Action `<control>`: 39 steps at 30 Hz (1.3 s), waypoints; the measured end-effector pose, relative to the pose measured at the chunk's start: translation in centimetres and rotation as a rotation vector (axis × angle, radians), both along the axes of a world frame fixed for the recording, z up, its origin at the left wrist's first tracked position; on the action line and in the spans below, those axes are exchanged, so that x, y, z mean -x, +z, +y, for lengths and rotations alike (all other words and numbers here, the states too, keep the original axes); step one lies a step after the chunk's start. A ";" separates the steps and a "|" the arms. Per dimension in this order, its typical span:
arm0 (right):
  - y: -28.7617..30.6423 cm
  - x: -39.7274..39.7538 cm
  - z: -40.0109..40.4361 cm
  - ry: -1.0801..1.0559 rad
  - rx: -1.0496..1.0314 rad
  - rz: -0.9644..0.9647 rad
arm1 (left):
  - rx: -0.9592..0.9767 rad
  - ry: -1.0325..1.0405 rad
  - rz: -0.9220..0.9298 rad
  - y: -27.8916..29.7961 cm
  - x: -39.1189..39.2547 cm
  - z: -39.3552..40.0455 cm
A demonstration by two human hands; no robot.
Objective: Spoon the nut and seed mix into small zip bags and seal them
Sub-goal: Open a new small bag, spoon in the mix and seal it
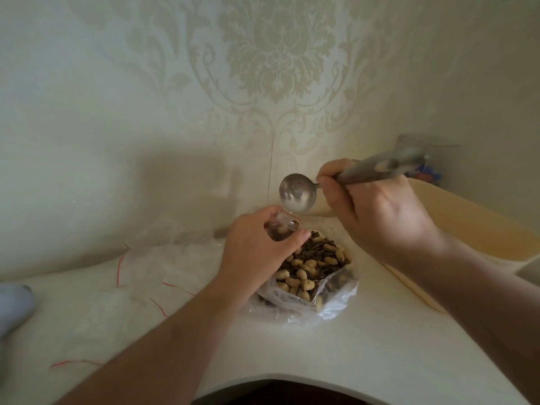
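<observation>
Steel glints on the scoop (pixel 296 193), its empty round bowl tipped just above the mouth of the small zip bag (pixel 283 228). The right hand (pixel 377 209) has its fingers curled round the scoop's handle. The left hand (pixel 257 247) pinches the small bag, which already holds some mix, between thumb and fingers. Below both, the large clear bag of nut and seed mix (pixel 309 273) sits open near the desk's (pixel 380 346) back edge. Empty red-striped zip bags (pixel 140 276) lie toward the left edge.
</observation>
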State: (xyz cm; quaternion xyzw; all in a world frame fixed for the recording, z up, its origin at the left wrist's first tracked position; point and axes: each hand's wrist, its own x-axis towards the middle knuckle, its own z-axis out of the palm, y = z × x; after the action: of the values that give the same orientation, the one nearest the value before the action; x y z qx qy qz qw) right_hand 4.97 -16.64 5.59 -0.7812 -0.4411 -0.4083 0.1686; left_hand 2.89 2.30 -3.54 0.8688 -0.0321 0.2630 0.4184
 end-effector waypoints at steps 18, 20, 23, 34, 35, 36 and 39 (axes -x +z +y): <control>-10.7 -1.5 -6.7 -0.099 0.341 0.233 | 1.388 -0.449 0.240 1.0 -1.1 0.5; -11.2 -1.8 -7.0 -0.071 0.339 0.236 | 1.396 -0.500 0.296 0.9 -1.2 0.9; -11.1 -2.2 -7.3 -0.051 0.328 0.278 | 1.394 -0.610 0.364 0.7 -1.1 1.1; -11.5 -2.3 -8.1 -0.110 0.389 0.208 | 1.154 -0.616 0.319 0.6 -1.0 0.7; -11.3 -2.4 -8.2 -0.103 0.365 0.209 | 1.117 -0.627 0.330 0.5 -1.1 0.8; -11.2 -2.6 -8.1 -0.091 0.318 0.221 | 1.070 -0.628 0.341 0.4 -1.2 0.8; -10.2 -2.7 -6.6 -0.061 0.061 0.284 | 0.949 -0.618 0.379 -0.2 -1.3 0.9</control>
State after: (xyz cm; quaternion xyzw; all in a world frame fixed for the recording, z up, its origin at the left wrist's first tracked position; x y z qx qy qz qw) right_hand 7.62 -23.23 -4.60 -0.8489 -0.4012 -0.2849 0.1930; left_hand 4.21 3.22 -3.78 0.5691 -0.0872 -0.0448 0.8164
